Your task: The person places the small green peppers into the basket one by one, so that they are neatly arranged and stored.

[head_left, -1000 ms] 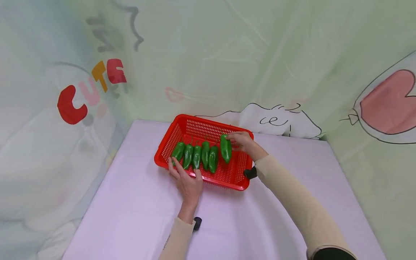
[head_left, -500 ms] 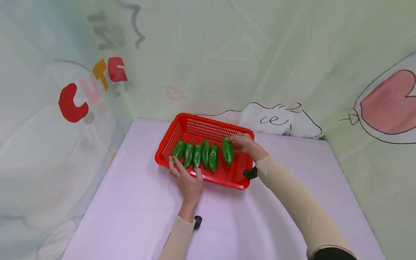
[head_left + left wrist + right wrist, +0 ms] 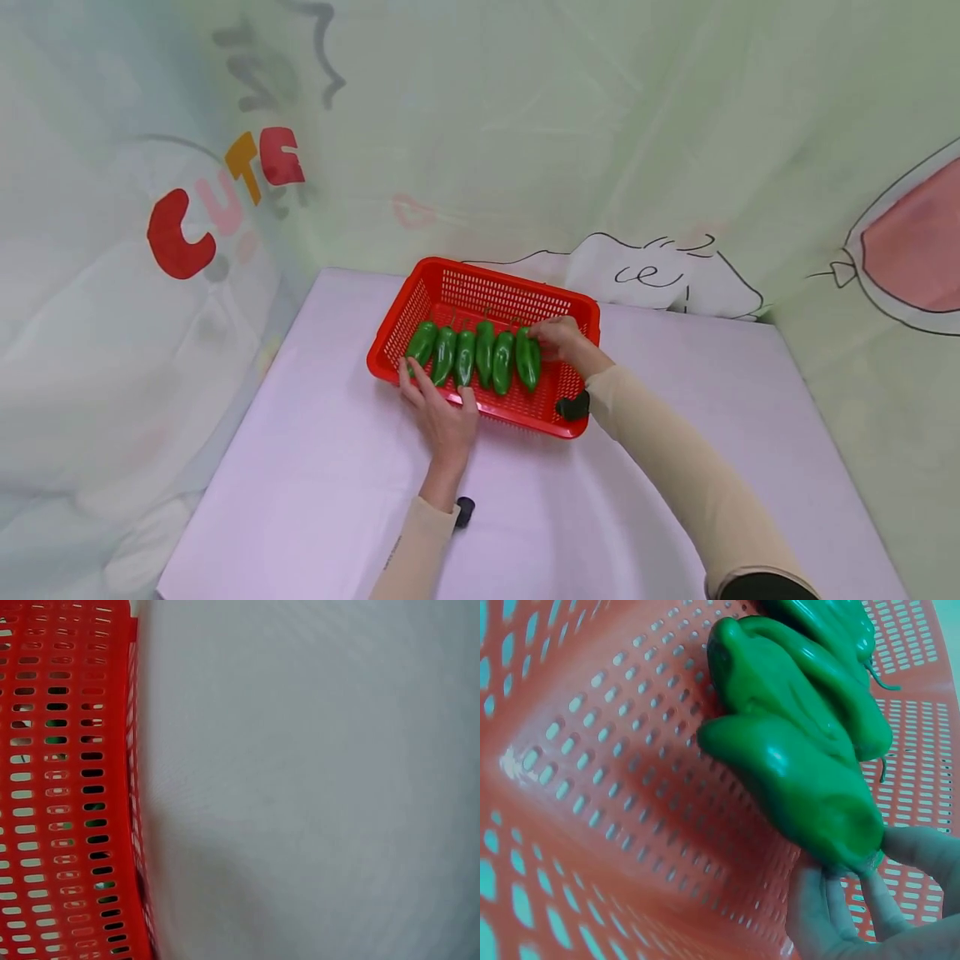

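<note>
A red perforated plastic basket stands on the table, with several green peppers lying side by side in it. My left hand holds the basket's front rim, its fingers over the edge. In the left wrist view only the basket's slotted side shows, without the hand. My right hand reaches inside and pinches the stem end of the rightmost green pepper. Seen from the right wrist, fingers and thumb of the right hand meet at that end, and the pepper touches its neighbour.
A pale lilac cloth covers the table around the basket. Printed fabric walls rise behind it and at both sides, with the basket's far rim near the back one.
My right hand has lowered the pepper and brought it down beside the row. The left hand keeps its place on the rim. The head view has shifted slightly.
</note>
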Demonstrator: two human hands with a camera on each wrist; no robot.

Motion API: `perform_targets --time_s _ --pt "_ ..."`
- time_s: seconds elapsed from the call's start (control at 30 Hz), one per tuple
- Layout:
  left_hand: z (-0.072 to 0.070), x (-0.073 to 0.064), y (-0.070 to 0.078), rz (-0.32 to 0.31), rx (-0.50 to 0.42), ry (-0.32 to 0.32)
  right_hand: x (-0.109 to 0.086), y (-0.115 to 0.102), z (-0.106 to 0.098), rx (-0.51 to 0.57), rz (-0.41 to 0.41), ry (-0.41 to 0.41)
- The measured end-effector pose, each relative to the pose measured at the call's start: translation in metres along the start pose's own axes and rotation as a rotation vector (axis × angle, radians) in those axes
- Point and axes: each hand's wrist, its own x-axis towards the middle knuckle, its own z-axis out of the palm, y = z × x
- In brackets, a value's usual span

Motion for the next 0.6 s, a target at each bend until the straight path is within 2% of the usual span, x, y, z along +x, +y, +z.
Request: perform_targets --time_s 0.3,0.6 --pt "-0.001 0.002 -0.001 -0.009 0.002 -0.020 0.002 0.005 0.006 -0.034 0.018 0.054" --pt "0.001 0.001 -0.001 -0.033 -0.001 -0.041 0.006 0.011 0.010 -0.021 0.032 0.083"
